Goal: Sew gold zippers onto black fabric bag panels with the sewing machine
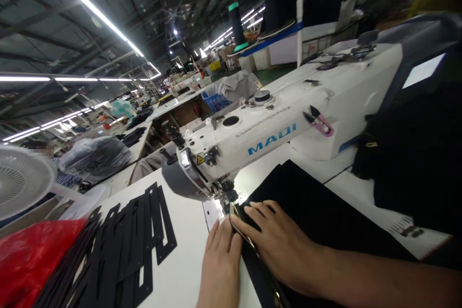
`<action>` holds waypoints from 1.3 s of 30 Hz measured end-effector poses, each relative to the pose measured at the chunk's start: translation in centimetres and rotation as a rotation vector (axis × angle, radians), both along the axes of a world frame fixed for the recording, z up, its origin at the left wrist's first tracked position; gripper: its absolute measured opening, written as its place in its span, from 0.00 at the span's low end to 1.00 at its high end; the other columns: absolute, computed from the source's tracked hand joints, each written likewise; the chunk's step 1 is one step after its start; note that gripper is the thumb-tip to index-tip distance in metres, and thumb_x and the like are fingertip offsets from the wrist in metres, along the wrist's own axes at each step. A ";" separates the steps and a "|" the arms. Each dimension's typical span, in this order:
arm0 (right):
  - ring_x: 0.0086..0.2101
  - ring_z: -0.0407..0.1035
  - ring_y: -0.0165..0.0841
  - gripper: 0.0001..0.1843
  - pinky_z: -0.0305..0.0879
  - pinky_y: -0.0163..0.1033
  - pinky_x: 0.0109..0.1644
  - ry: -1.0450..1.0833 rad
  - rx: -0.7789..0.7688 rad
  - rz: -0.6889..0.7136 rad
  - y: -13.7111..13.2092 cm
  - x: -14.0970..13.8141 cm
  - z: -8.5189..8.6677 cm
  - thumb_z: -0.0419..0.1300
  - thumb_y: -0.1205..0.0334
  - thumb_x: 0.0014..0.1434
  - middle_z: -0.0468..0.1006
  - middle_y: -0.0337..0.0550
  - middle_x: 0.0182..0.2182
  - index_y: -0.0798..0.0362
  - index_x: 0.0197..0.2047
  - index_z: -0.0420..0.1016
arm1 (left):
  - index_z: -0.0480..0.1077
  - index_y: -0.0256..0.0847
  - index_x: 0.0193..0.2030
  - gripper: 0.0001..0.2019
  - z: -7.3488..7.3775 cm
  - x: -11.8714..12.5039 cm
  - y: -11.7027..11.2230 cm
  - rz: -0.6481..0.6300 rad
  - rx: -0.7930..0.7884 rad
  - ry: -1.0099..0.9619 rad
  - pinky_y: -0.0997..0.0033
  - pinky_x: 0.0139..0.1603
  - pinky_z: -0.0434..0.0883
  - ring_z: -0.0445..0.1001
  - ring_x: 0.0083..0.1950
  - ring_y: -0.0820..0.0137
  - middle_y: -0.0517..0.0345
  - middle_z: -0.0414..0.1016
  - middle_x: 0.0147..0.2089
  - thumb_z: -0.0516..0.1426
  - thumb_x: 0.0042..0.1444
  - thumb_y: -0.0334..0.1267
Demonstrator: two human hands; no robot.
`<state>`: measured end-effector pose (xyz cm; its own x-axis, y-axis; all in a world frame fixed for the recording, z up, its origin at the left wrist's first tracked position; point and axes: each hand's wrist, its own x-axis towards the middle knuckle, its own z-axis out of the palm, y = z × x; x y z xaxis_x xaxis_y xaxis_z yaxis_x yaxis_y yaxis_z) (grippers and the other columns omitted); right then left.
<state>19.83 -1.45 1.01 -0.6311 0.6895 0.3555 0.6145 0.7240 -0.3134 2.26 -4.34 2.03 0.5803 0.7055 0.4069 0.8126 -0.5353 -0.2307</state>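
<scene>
A zipper (pixel 253 246) with gold-coloured teeth runs along the edge of a large black fabric piece (pixel 299 197), up to the lit needle area of a white sewing machine (pixel 274 130). My left hand (pixel 223 255) lies flat just left of the zipper, its stretched fingers pointing at the presser foot. Spread over the black fabric on the other side is my right hand (pixel 279 240), its index finger reaching across beside the zipper near the needle. Both hands press from above and grasp nothing that I can see. The presser foot itself is partly hidden by the machine head.
Flat black cut strips with slots (pixel 133 236) lie on the table at left, beside a red plastic bag (pixel 32 260) and a white fan (pixel 25 180). Pink thread snips (pixel 319 122) rest against the machine arm. Black cloth (pixel 415 154) covers the right side. Thread cones (pixel 236 26) stand behind.
</scene>
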 end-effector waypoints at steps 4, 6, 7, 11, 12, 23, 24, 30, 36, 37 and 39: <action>0.53 0.56 0.48 0.27 0.48 0.58 0.56 0.036 0.015 -0.018 0.1 0.0 -0.5 0.49 0.63 0.60 0.65 0.53 0.54 0.49 0.63 0.53 | 0.67 0.37 0.48 0.16 -0.7 -1.6 0.7 -0.088 0.067 0.070 0.61 0.51 0.72 0.70 0.54 0.64 0.47 0.72 0.50 0.42 0.62 0.28; 0.53 0.57 0.49 0.27 0.49 0.58 0.56 0.040 0.014 -0.010 0.3 0.1 -0.3 0.49 0.60 0.61 0.65 0.54 0.53 0.51 0.63 0.52 | 0.67 0.38 0.48 0.15 -1.1 -2.5 1.0 -0.128 0.067 0.097 0.63 0.51 0.72 0.69 0.55 0.64 0.47 0.72 0.51 0.44 0.61 0.28; 0.53 0.57 0.49 0.27 0.49 0.58 0.56 0.040 0.016 -0.002 0.4 0.2 -0.2 0.48 0.58 0.61 0.65 0.55 0.53 0.52 0.63 0.52 | 0.67 0.38 0.49 0.15 -1.3 -2.9 1.2 -0.145 0.063 0.109 0.63 0.51 0.72 0.69 0.55 0.63 0.47 0.72 0.51 0.45 0.60 0.29; 0.52 0.58 0.49 0.28 0.51 0.58 0.55 0.059 0.012 0.016 0.7 0.5 0.2 0.49 0.54 0.61 0.66 0.56 0.52 0.54 0.62 0.54 | 0.66 0.40 0.53 0.17 -1.8 -4.0 1.5 -0.171 0.034 0.124 0.64 0.49 0.72 0.69 0.54 0.63 0.48 0.72 0.51 0.46 0.59 0.30; 0.51 0.59 0.49 0.28 0.51 0.58 0.55 0.066 0.008 0.018 0.7 0.6 0.4 0.49 0.53 0.61 0.66 0.56 0.52 0.54 0.62 0.54 | 0.65 0.40 0.53 0.17 -1.8 -4.2 1.5 -0.166 0.029 0.118 0.64 0.48 0.73 0.70 0.54 0.63 0.48 0.72 0.51 0.46 0.59 0.29; 0.52 0.59 0.44 0.22 0.50 0.53 0.59 0.090 0.073 -0.041 0.4 1.0 0.4 0.48 0.67 0.61 0.68 0.56 0.52 0.63 0.57 0.62 | 0.63 0.32 0.52 0.18 -1.9 -1.2 0.6 -0.019 0.071 -0.029 0.59 0.46 0.74 0.69 0.54 0.61 0.41 0.70 0.54 0.43 0.57 0.25; 0.55 0.57 0.43 0.22 0.48 0.52 0.61 0.085 0.093 -0.009 0.2 1.2 0.2 0.47 0.68 0.61 0.66 0.56 0.54 0.63 0.58 0.62 | 0.63 0.32 0.52 0.18 -1.9 -0.7 0.4 -0.001 0.087 -0.068 0.58 0.47 0.74 0.69 0.54 0.61 0.41 0.70 0.54 0.43 0.56 0.23; 0.62 0.46 0.39 0.28 0.46 0.50 0.64 -0.027 0.074 0.233 -0.1 2.5 0.0 0.46 0.65 0.64 0.55 0.51 0.62 0.57 0.66 0.47 | 0.64 0.33 0.52 0.23 -0.7 1.2 -1.1 0.077 -0.028 -0.162 0.52 0.53 0.70 0.66 0.58 0.60 0.42 0.68 0.56 0.45 0.50 0.19; 0.62 0.45 0.38 0.29 0.47 0.51 0.64 -0.039 0.096 0.254 0.4 1.9 -0.3 0.46 0.64 0.65 0.52 0.48 0.63 0.53 0.67 0.43 | 0.67 0.37 0.50 0.21 0.6 1.8 -2.0 0.215 -0.106 -0.288 0.50 0.49 0.71 0.68 0.52 0.58 0.44 0.68 0.52 0.49 0.50 0.21; 0.62 0.46 0.38 0.28 0.47 0.51 0.64 -0.038 0.090 0.254 0.5 1.8 -0.3 0.46 0.64 0.65 0.53 0.48 0.63 0.52 0.67 0.43 | 0.67 0.38 0.50 0.21 0.6 1.7 -1.9 0.214 -0.106 -0.287 0.51 0.48 0.71 0.69 0.50 0.58 0.45 0.69 0.51 0.50 0.50 0.21; 0.62 0.46 0.38 0.28 0.47 0.52 0.64 -0.038 0.067 0.258 0.8 1.6 -0.2 0.45 0.63 0.66 0.53 0.47 0.63 0.52 0.67 0.43 | 0.67 0.38 0.50 0.20 0.5 1.5 -1.6 0.202 -0.091 -0.269 0.52 0.49 0.71 0.69 0.50 0.59 0.45 0.70 0.51 0.50 0.51 0.21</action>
<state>21.47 -0.69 0.85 -0.7964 0.4800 0.3679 0.4177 0.8765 -0.2395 3.78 -5.89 2.51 0.3054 0.8357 0.4565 0.9295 -0.3657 0.0476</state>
